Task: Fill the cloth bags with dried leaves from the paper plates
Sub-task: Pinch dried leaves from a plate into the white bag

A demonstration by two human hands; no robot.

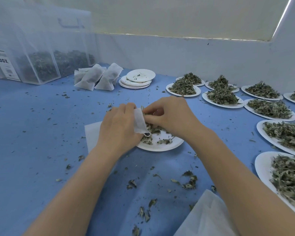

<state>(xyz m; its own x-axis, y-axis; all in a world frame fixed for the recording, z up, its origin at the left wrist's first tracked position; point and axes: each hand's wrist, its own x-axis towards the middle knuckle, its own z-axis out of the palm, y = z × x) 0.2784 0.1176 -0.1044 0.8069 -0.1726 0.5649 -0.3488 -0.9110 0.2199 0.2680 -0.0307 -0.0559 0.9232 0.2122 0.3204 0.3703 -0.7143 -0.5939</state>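
A white cloth bag [140, 122] hangs over a paper plate [162, 145] at the table's middle, and my left hand [119, 126] grips it from the left. My right hand [170, 114] pinches a clump of dried leaves [153, 128] at the bag's mouth. The plate under them holds a thin scatter of leaves. Several plates heaped with dried leaves [223, 96] line the right side. Filled cloth bags [97, 77] lie in a pile at the back.
A stack of used paper plates [138, 79] sits beside the filled bags. Clear plastic boxes with leaves [41, 65] stand at the back left. Flat white cloth [204, 217] lies near the front edge, another piece [92, 133] under my left wrist. Leaf crumbs litter the blue tabletop [32, 125].
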